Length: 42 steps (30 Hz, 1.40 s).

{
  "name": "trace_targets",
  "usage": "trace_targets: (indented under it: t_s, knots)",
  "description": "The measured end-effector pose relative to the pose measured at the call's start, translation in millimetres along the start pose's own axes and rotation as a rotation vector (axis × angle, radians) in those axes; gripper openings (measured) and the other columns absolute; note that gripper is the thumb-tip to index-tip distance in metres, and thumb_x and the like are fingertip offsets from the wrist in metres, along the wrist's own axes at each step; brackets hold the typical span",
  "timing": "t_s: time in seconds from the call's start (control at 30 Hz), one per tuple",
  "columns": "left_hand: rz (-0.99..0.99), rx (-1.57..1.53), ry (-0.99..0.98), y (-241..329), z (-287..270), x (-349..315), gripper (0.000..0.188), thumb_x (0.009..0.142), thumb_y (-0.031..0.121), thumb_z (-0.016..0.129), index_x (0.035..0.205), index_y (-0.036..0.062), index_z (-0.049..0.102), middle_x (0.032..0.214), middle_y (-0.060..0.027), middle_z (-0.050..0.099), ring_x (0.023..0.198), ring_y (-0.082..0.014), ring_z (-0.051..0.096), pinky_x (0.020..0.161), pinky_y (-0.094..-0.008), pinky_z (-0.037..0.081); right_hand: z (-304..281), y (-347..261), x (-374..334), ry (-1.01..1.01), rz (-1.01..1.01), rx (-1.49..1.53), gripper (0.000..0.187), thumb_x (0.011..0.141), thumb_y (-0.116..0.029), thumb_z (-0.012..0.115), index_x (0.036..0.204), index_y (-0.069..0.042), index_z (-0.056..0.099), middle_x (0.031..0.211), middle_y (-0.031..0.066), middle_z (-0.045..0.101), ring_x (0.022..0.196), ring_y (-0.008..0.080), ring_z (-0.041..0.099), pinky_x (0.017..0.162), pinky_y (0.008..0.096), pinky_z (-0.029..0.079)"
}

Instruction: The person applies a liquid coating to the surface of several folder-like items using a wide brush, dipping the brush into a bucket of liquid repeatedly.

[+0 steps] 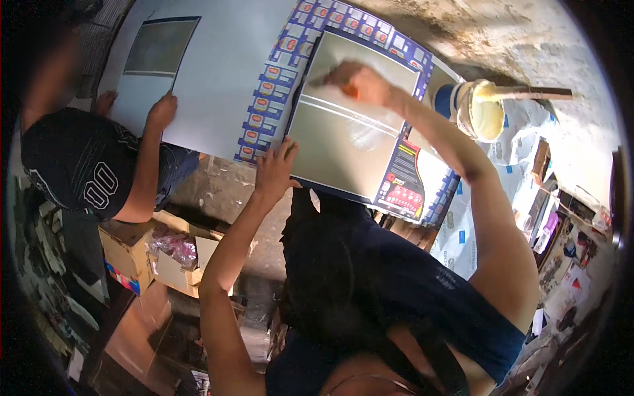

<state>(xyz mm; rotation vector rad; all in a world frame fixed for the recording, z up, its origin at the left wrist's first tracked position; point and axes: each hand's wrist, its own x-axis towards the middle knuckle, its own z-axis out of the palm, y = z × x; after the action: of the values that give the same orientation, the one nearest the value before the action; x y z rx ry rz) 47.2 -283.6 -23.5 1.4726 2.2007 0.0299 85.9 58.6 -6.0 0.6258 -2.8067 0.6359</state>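
Note:
A flat grey-beige sheet (337,148) with dark blue borders and two white lines across it lies in front of me. My left hand (274,169) rests at its left edge, fingers spread and the thumb by the near corner. Over the upper part of the sheet, my right hand (363,82) is closed and blurred by motion. Something dark with a bit of orange shows at its fingers, too smeared to name. A wet, whitish smear (364,134) shines on the sheet below that hand.
Beneath lies blue patterned printed paper (261,112). At right stands a bucket (465,109) of pale yellow paste, a wooden stick (535,93) across its top. On the left, a co-worker (92,158) holds a sheet's edge over a white board (221,72). Cardboard boxes (132,247) sit below.

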Motion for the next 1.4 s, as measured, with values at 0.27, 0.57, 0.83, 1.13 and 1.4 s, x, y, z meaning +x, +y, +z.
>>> trace_targets:
  t_s: [0.27, 0.57, 0.83, 1.13, 1.4]
  knots:
    - [0.011, -0.002, 0.061, 1.8, -1.8, 1.3, 0.106, 0.057, 0.042, 0.088, 0.145, 0.0115, 0.039, 0.153, -0.0076, 0.033, 0.118, -0.0324, 0.051, 0.091, -0.0543, 0.044, -28.8, -136.3, -129.8, -0.353, 0.205, 0.552, 0.026, 0.075, -0.002, 0.066, 0.099, -0.01, 0.07, 0.093, 0.0101, 0.068, 0.094, 0.0303, 0.063, 0.083, 0.0406, 0.051]
    - [0.061, 0.076, 0.024, 9.4, -3.5, 9.4, 0.109, 0.055, 0.045, 0.088, 0.146, 0.0117, 0.037, 0.152, -0.0095, 0.035, 0.118, -0.0317, 0.05, 0.089, -0.0512, 0.044, -18.9, 49.0, -98.3, 0.444, 0.54, -0.453, 0.02, 0.082, -0.014, 0.067, 0.101, -0.014, 0.07, 0.097, 0.009, 0.07, 0.091, 0.0319, 0.065, 0.079, 0.0445, 0.053]
    - [0.039, 0.096, 0.04, 9.8, 4.0, 3.6, 0.107, 0.058, 0.048, 0.085, 0.146, 0.0122, 0.037, 0.153, -0.0086, 0.034, 0.121, -0.032, 0.048, 0.09, -0.0516, 0.045, 49.5, -152.1, -71.0, 0.388, 0.513, 0.275, 0.018, 0.08, -0.006, 0.063, 0.098, -0.007, 0.067, 0.096, 0.0159, 0.068, 0.094, 0.0337, 0.065, 0.081, 0.0473, 0.052]
    - [0.034, 0.076, -0.044, 6.8, 2.3, 10.8, 0.109, 0.062, 0.047, 0.085, 0.15, 0.0117, 0.032, 0.155, -0.0121, 0.029, 0.126, -0.034, 0.044, 0.094, -0.0549, 0.042, 8.3, -139.5, -172.2, 0.902, 1.11, -0.173, 0.016, 0.086, -0.016, 0.069, 0.095, -0.003, 0.069, 0.074, 0.0178, 0.065, 0.064, 0.0315, 0.067, 0.058, 0.0371, 0.052]
    - [0.051, 0.092, -0.014, 5.5, 7.3, 7.9, 0.112, 0.06, 0.052, 0.083, 0.151, 0.0111, 0.031, 0.155, -0.0134, 0.029, 0.129, -0.036, 0.043, 0.097, -0.0555, 0.041, 27.4, -181.8, -170.8, 0.764, 1.31, -0.003, 0.028, 0.083, -0.019, 0.072, 0.103, -0.001, 0.061, 0.082, 0.0207, 0.067, 0.073, 0.0382, 0.067, 0.067, 0.0464, 0.054]
